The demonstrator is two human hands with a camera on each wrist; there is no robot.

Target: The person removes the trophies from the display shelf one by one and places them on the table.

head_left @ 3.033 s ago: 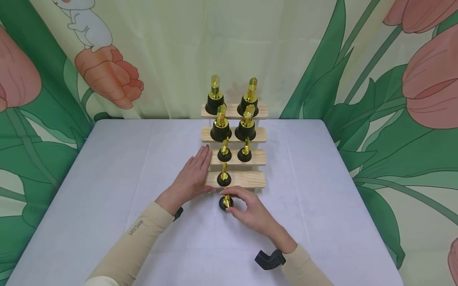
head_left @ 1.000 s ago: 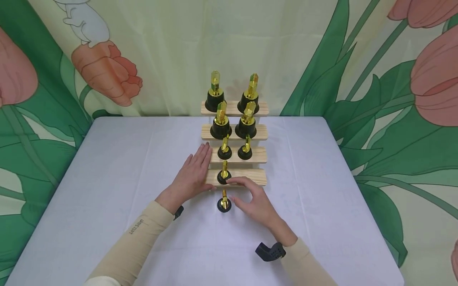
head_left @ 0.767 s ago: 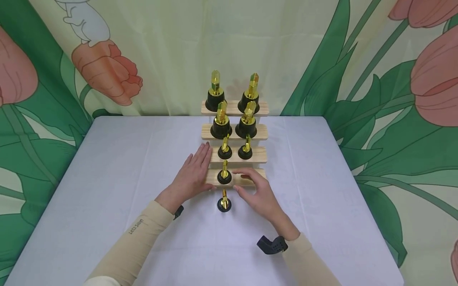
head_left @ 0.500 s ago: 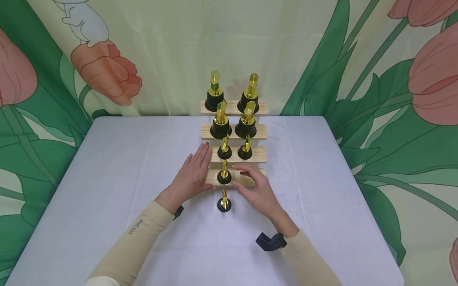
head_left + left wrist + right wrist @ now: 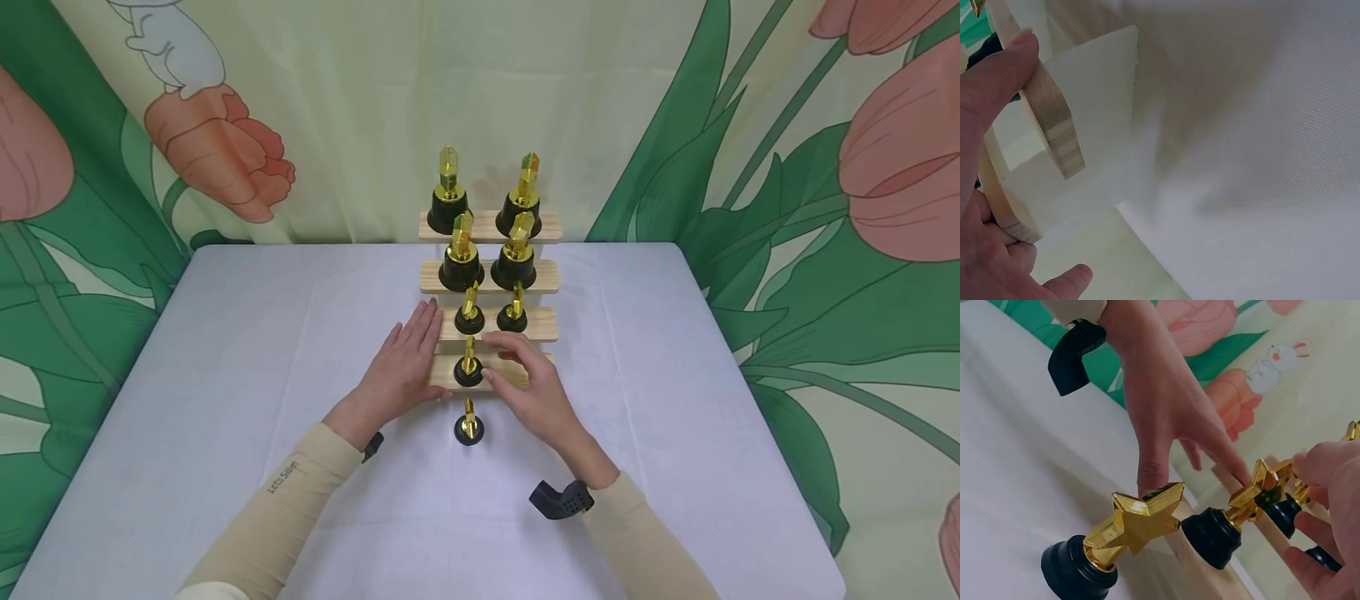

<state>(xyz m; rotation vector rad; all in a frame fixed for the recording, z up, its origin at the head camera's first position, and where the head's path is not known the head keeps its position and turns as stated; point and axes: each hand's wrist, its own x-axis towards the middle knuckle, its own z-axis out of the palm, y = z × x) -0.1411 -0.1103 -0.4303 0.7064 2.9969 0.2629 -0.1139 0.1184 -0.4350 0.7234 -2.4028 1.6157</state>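
Note:
A tiered wooden rack (image 5: 536, 327) carries small black-based gold star trophies. My left hand (image 5: 401, 358) rests along the left ends of its two lower steps, fingers straight, and in the left wrist view the thumb presses a plank end (image 5: 1054, 119). On the lowest step stands a star trophy (image 5: 468, 367). Around its right side my right hand (image 5: 536, 387) holds thumb and index finger apart and bent; in the right wrist view the thumb is close to a gold star (image 5: 1263, 487), contact unclear. One more star trophy (image 5: 469, 427) stands upright on the table before the rack.
Two small trophies stand on the second step, including one on the right (image 5: 512, 317). Larger trophies (image 5: 513, 262) fill the two upper steps. A white cloth covers the table (image 5: 300, 333); a printed curtain (image 5: 360, 125) hangs behind.
Three seconds ago my right hand pinched the trophy on the table. It let go, leaving it upright, and moved up beside the lowest-step trophy. My left hand stayed on the rack.

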